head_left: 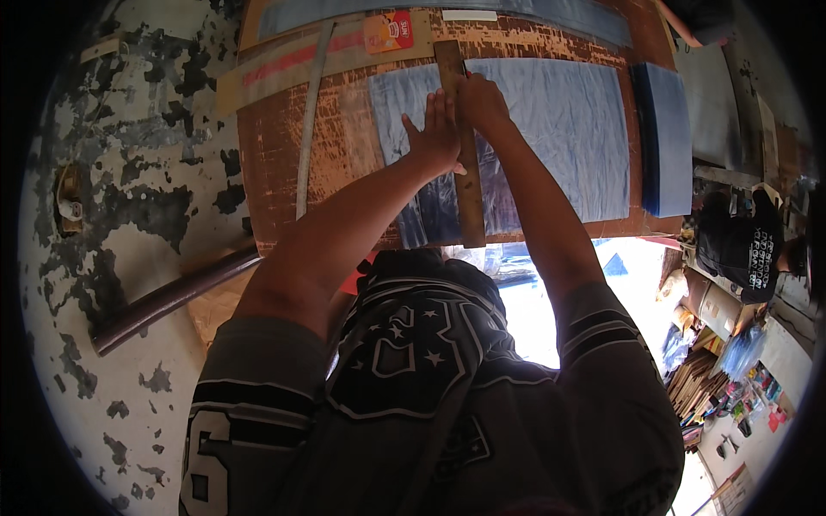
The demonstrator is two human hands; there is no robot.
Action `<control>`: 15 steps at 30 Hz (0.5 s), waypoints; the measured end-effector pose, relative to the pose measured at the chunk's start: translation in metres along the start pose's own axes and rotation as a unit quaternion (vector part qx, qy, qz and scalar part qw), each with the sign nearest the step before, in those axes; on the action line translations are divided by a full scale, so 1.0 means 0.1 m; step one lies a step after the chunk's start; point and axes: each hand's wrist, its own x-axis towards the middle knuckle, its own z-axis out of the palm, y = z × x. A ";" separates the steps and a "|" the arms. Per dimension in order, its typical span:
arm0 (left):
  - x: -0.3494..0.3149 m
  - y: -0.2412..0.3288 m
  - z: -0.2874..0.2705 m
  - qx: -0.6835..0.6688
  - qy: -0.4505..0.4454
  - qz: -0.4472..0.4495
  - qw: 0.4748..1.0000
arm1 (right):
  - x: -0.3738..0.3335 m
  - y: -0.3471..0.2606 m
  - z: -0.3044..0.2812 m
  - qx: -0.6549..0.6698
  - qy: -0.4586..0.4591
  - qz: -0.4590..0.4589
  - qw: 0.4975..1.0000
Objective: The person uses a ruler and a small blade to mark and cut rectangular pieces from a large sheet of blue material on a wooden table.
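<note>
Left hand [439, 138]: palm down, fingers straight and fanned, gripping nothing; it lies partly on the sheet [555, 138] and partly on the bar [471, 206], with the thumb on the bar
Right hand [483, 101]: fingers curled tightly at the bar's right edge, toward its far end; a small dark bit shows by the fingertips, but whether it is held cannot be told
Bar: flat, brown, laid across the sheet and pointing away from the person, its far end past the sheet's far edge
Sheet: translucent blue, wrinkled, spread on the table [344, 150] under both hands
Table: brown, its surface scraped to paler patches
Stack [667, 142]: blue, layered, at the table's right side, just beside the sheet
Strip [313, 125]: narrow, pale, left of the sheet and apart from it
Card [388, 33]: red and yellow, beyond the sheet, left of the bar's far end
Co-worker [731, 249]: in a dark top, off to the right, well apart from the bar
</note>
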 end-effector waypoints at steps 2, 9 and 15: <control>0.00 0.02 -0.01 0.003 0.001 0.004 1.000 | 0.01 0.05 0.03 -0.008 0.006 -0.013 1.000; 0.10 -0.12 0.17 -0.005 0.016 -0.010 1.000 | -0.33 -0.18 -0.12 -0.062 -0.095 -0.030 0.993; 0.14 0.07 -0.02 0.012 -0.017 -0.002 1.000 | -1.24 0.08 0.32 0.049 -0.019 0.039 0.998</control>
